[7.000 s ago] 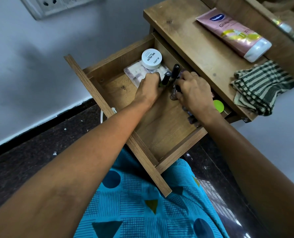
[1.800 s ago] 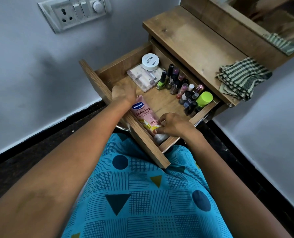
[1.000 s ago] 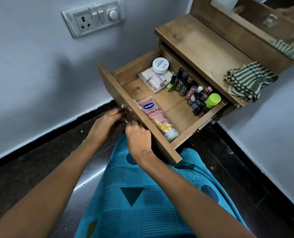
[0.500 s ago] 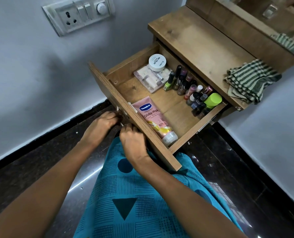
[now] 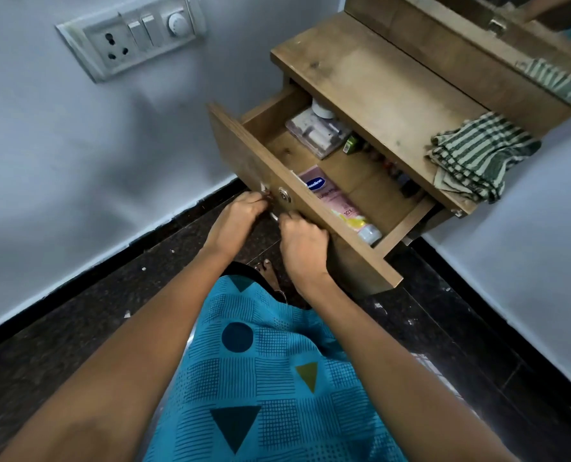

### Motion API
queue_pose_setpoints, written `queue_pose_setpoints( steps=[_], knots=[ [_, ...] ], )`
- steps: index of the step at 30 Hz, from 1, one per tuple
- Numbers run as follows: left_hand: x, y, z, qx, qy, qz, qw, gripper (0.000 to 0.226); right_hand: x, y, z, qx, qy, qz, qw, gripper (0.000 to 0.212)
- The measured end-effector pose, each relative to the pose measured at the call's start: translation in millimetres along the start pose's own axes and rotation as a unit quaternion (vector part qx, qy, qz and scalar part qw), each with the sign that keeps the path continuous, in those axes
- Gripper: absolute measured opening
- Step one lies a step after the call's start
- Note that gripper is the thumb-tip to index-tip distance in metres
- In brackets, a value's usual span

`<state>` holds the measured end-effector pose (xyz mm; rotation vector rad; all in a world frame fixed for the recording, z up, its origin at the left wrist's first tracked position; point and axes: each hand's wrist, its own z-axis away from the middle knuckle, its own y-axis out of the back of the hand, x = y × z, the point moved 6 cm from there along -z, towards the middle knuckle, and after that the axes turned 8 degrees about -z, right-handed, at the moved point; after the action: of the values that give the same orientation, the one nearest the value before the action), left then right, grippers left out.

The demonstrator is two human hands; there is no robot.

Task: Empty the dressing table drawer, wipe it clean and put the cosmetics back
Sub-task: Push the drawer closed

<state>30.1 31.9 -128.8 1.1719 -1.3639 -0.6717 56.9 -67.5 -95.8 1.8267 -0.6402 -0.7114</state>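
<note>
The wooden drawer [image 5: 241, 151] stands half open under the dressing table top [image 5: 387, 85]. Inside lie a pink lotion tube [image 5: 335, 201], a clear pack [image 5: 317, 131] and a white jar [image 5: 320, 108]. A row of small bottles [image 5: 382, 165] is mostly hidden under the top. My left hand [image 5: 236, 218] and my right hand [image 5: 302, 245] are both closed on the metal handle [image 5: 274, 217] on the drawer front, below the round lock [image 5: 284, 195].
A green striped cloth [image 5: 477, 155] lies on the table's right end. A mirror [image 5: 527, 31] rises behind it. A switch plate [image 5: 134, 31] is on the wall to the left. Dark floor [image 5: 77, 328] and my blue-clad lap [image 5: 277, 378] fill the foreground.
The drawer has slid partway in under the table top, hiding most of the bottles. Both hands stay on the front handle. Earlier the lotion tube went from the table top into the drawer.
</note>
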Motion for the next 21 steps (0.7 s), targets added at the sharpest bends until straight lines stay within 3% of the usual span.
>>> queue_pose_setpoints(
  steps=[9,13,15,18,21],
  knots=[
    [23,-18,-59,-0.006,0.013,0.027,1.000,0.031,49,-3,-29,0.012,0.004,0.044,0.999,0.014],
    [35,-27,-87,-0.011,0.015,-0.002,1.000,0.035,70,-7,-43,0.007,-0.023,0.046,0.999,0.035],
    [40,-31,-100,-0.019,0.015,-0.011,1.000,0.036,80,-11,-50,-0.003,-0.023,0.052,0.998,0.032],
    [43,-41,-116,-0.026,0.022,0.008,0.999,0.036,91,-12,-60,-0.022,-0.014,0.067,0.997,0.009],
    [45,-46,-128,-0.026,0.033,0.017,0.999,0.033,100,-14,-65,-0.024,-0.006,0.081,0.996,0.012]
  ],
)
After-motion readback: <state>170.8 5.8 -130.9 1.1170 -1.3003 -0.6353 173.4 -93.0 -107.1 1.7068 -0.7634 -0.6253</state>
